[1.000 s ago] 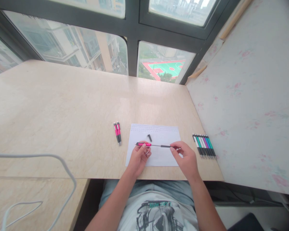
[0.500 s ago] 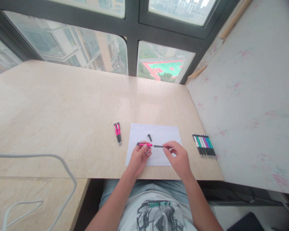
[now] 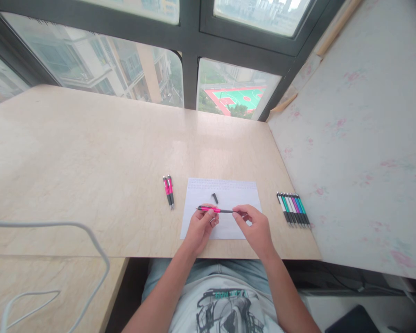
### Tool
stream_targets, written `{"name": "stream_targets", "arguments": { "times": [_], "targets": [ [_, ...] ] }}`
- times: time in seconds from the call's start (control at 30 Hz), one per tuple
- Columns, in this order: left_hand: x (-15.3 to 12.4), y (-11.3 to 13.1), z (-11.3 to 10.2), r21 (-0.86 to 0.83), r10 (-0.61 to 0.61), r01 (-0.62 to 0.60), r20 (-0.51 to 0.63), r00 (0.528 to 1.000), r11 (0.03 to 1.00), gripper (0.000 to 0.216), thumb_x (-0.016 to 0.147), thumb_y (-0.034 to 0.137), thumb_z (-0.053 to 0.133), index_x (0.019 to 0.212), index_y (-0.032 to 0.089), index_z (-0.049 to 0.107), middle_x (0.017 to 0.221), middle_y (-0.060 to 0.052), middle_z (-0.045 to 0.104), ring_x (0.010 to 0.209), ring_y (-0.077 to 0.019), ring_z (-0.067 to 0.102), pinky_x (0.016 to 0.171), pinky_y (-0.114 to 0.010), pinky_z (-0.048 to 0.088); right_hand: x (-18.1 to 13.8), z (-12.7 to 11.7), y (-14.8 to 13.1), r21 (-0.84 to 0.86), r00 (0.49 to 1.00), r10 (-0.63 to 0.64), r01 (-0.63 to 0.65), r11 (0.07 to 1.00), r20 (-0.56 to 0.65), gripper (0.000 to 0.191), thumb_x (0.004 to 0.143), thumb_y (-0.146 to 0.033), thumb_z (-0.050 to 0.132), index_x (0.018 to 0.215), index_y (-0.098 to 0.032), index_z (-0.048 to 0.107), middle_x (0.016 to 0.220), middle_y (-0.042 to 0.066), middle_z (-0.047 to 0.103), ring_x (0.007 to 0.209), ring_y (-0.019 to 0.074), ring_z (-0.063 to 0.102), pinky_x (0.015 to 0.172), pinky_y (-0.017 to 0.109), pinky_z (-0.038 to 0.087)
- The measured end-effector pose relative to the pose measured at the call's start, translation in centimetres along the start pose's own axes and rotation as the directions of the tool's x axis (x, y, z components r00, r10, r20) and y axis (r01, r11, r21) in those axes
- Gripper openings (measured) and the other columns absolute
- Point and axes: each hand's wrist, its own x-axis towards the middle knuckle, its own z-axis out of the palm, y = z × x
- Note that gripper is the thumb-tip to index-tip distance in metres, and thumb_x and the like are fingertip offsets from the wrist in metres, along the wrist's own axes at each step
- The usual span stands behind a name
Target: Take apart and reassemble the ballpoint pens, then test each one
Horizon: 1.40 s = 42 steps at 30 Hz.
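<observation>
My left hand (image 3: 201, 227) is closed around a pink pen barrel (image 3: 208, 209) with a dark clip end pointing left. My right hand (image 3: 254, 226) pinches the far end of a thin dark pen refill (image 3: 226, 211), whose other end meets the barrel's open front. Barrel and refill lie in one line, level above a white sheet of paper (image 3: 197, 188) with rows of writing along its top. Behind the barrel, a small black pen grip piece (image 3: 214, 198) rests on the sheet.
Two pink pens (image 3: 168, 192) lie side by side left of the paper. Several pens in white, green, purple and blue (image 3: 294, 210) lie in a row at the right, near the wall (image 3: 360, 152). A pale cable (image 3: 90, 236) loops at the left; windows stand behind the table.
My right hand has moved slightly left with the refill. Less of the refill shows, and the gap between it and the pink barrel has closed.
</observation>
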Motion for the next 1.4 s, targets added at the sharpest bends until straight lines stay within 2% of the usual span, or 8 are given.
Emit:
{"name": "stream_targets", "arguments": {
  "times": [0.2,0.43,0.63,0.73,0.83,1.03,1.23,1.4],
  "targets": [
    [-0.05,0.08,0.10,0.014,0.004,-0.004,0.001,1.000,1.000,0.020,0.075,0.025,0.078,0.091,0.016,0.069,0.079,-0.002,0.062,0.072,-0.0110,0.055,0.065,-0.023,0.044,-0.13,0.02,0.15,-0.071,1.000,-0.025,0.025,0.997,0.004,0.017,0.089,-0.035,0.058,0.084,-0.022,0.068,0.079,0.004,0.070,0.068,0.0177,0.062,0.065,0.030,0.050],
    [-0.07,-0.21,-0.16,0.079,0.021,-0.025,0.056,0.998,0.997,0.016,0.078,0.025,0.075,0.089,0.015,0.069,0.080,-0.004,0.063,0.073,-0.0117,0.054,0.069,-0.025,0.043,0.08,-0.11,0.27,-0.174,0.999,0.013,-0.007,0.985,0.035,0.044,0.096,-0.043,0.045,0.062,-0.020,0.058,0.056,0.000,0.059,0.054,0.0147,0.055,0.055,0.027,0.041],
    [0.09,-0.16,-0.17,0.046,0.002,-0.003,0.025,1.000,0.999,0.019,0.076,0.025,0.077,0.090,0.015,0.069,0.076,-0.002,0.062,0.072,-0.0116,0.054,0.067,-0.024,0.042,0.18,-0.21,0.40,-0.044,0.996,-0.026,0.030,0.999,0.083,0.024,0.090,-0.041,0.055,0.098,-0.020,0.065,0.087,0.006,0.070,0.075,0.0182,0.065,0.062,0.027,0.051],
    [0.09,-0.12,-0.10,0.049,0.002,-0.003,0.020,1.000,0.999,0.017,0.076,0.025,0.077,0.089,0.016,0.069,0.077,-0.002,0.062,0.072,-0.0114,0.054,0.067,-0.024,0.043,0.24,-0.34,0.48,-0.077,0.993,-0.032,0.041,0.996,0.116,0.025,0.091,-0.040,0.053,0.083,-0.021,0.066,0.078,0.004,0.070,0.069,0.0177,0.063,0.062,0.027,0.050],
    [0.04,-0.19,-0.11,0.070,0.017,-0.019,0.032,0.999,0.997,0.016,0.077,0.025,0.076,0.088,0.016,0.069,0.078,-0.003,0.063,0.072,-0.0117,0.055,0.069,-0.025,0.043,0.31,-0.47,0.59,-0.094,0.988,0.000,0.015,0.995,0.155,0.040,0.096,-0.041,0.046,0.067,-0.020,0.063,0.062,0.002,0.066,0.060,0.0163,0.061,0.060,0.027,0.047],
    [0.04,-0.34,-0.26,0.086,0.021,-0.025,0.038,0.999,0.996,0.016,0.078,0.025,0.075,0.090,0.016,0.069,0.077,-0.003,0.062,0.072,-0.0121,0.054,0.068,-0.025,0.043,0.42,-0.64,0.48,-0.081,0.991,-0.026,0.036,0.996,0.129,0.025,0.091,-0.041,0.053,0.092,-0.021,0.068,0.082,0.004,0.071,0.072,0.0186,0.065,0.062,0.027,0.049],
    [0.02,-0.36,-0.33,0.116,0.025,-0.033,0.064,0.998,0.993,0.015,0.080,0.025,0.073,0.091,0.015,0.068,0.078,-0.004,0.062,0.072,-0.0124,0.054,0.070,-0.025,0.043,0.40,-0.67,0.62,-0.140,0.988,-0.005,0.027,0.990,0.157,0.043,0.096,-0.041,0.044,0.062,-0.020,0.061,0.060,0.002,0.064,0.058,0.0161,0.060,0.059,0.028,0.045],
    [0.13,-0.45,-0.33,0.089,0.025,-0.027,0.029,0.999,0.996,0.016,0.079,0.025,0.074,0.091,0.015,0.068,0.077,-0.003,0.061,0.072,-0.0119,0.054,0.069,-0.025,0.043,0.28,-0.51,0.64,-0.100,0.992,0.000,0.013,0.995,0.127,0.020,0.089,-0.037,0.056,0.091,-0.020,0.065,0.078,0.003,0.069,0.069,0.0173,0.064,0.059,0.025,0.047]
  ]
}}
